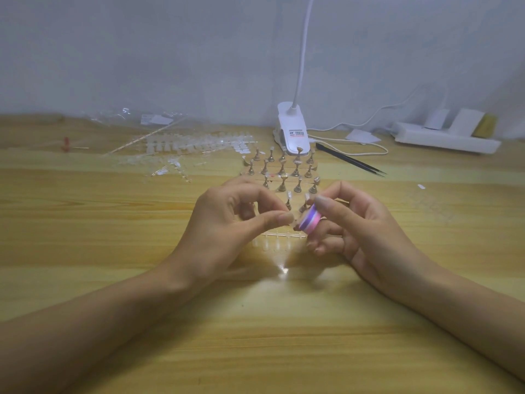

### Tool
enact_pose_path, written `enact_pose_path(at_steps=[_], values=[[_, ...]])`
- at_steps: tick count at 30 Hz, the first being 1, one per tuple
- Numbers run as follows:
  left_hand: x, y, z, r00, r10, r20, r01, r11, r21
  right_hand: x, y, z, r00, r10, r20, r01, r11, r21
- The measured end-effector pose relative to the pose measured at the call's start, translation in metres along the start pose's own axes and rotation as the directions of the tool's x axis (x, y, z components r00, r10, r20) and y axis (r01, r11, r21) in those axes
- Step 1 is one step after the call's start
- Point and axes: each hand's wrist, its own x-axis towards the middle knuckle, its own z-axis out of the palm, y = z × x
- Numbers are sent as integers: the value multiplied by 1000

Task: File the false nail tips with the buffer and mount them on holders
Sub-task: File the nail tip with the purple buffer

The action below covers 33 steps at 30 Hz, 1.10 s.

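Observation:
My left hand [235, 220] pinches a small clear nail tip [292, 220] between thumb and forefinger. My right hand [355, 223] grips a pink and purple striped buffer block [311, 221], whose end touches the tip. Just behind the hands stand several rows of small gold holders [284, 172] on a clear base; a few of the nearer ones carry clear tips. A strip of clear nail tips [272, 241] lies on the table under the hands.
More strips of clear tips and torn plastic bags [196, 146] litter the table at the back left. A white clip lamp [292, 129] stands behind the holders, black tweezers [352, 160] to its right, a white power strip [446, 137] at the far right.

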Motion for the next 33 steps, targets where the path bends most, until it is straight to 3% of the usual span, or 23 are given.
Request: enact_pose_path(at_steps=[3,8,12,18,24,28,31,33], values=[[0,-1,-1,1000,-10,9,11,1000,-21,-1,1,3,998,15,63,-10,997,-76],[-2,-1,-2,1000,-25,7,25,999,-38,1,-2,-1,991,3,-135,10,996,92],[-1,-1,-2,997,-76,-2,75,992,-98,-2,-1,4,1000,-7,-6,7,1000,-24],[-7,2,-1,988,-133,82,147,968,-204,-2,-2,1,998,11,55,-8,999,-49],[-8,4,1,993,-107,41,112,981,-160,-2,-1,1,1000,-6,23,7,999,-43],[-7,4,0,998,-57,28,60,993,-106,-3,0,3,994,-22,104,28,998,-61],[-6,4,-1,1000,-29,3,30,994,-107,-2,0,1,999,-51,0,51,999,2],[-6,5,-1,1000,-19,-6,18,994,-107,-4,1,1,997,-39,71,40,999,-22]])
